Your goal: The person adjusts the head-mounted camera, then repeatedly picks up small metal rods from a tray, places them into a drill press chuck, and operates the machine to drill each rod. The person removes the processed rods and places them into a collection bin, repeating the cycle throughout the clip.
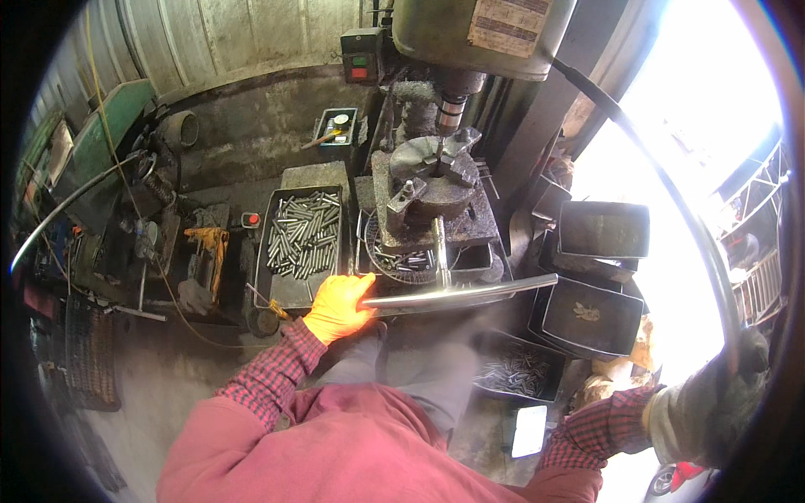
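My left hand [338,308], in an orange glove, is closed round the left end of a long shiny cross bar [470,295]. This bar meets a short shaft [440,247] that runs to the chuck [438,180] clamped on the drill press table. My right hand [713,411], in a grey glove, is at the right edge, wrapped round the lower end of a long curved lever [671,176] from the drill press head [470,33]. Above the chuck's jaws hangs the spindle [451,109]. What the jaws hold is too small to make out.
A tray of metal pins [303,230] stands left of the chuck; a wire basket [394,260] with more sits below it. Black bins [591,314] are stacked at right, above a bin of metal pieces [520,369]. A switch box [360,57] hangs behind.
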{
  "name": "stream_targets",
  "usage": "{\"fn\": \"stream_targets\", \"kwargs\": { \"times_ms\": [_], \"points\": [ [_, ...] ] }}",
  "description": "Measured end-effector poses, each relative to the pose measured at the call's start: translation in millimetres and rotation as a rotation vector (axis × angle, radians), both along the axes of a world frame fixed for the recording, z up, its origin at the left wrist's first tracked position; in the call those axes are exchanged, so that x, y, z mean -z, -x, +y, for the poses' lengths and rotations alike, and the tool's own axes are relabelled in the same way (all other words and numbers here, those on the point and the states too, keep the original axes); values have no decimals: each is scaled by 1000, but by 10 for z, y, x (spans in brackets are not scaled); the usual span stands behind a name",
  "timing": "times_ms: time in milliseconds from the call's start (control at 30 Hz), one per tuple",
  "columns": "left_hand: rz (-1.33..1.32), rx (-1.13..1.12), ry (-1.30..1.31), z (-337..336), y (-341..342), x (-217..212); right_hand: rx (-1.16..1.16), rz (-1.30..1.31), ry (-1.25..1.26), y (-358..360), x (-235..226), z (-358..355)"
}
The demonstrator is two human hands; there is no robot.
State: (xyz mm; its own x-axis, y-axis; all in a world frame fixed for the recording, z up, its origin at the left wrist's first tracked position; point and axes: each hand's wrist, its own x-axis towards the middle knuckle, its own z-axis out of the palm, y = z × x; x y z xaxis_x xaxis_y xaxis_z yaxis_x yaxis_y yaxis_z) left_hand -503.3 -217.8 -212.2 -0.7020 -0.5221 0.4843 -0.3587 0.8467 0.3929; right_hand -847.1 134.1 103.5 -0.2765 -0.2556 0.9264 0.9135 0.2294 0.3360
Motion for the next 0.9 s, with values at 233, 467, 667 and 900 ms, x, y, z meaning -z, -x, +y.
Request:
{"fn": "stream_targets", "kwargs": {
  "times_ms": [233,467,667,900],
  "points": [
    [-301,-10,-296,28,83,67,1722,127,-969,111,229,-579],
    [-228,-86,-439,83,183,305,1556,390,-1767,19,1456,-1607],
    [-372,-38,-438,23,310,670,763,402,-1244,-139,1872,-2091],
    [-26,17,-457,216,515,631,1280,648,-1806,-450,1583,-2239]
  ]
}}
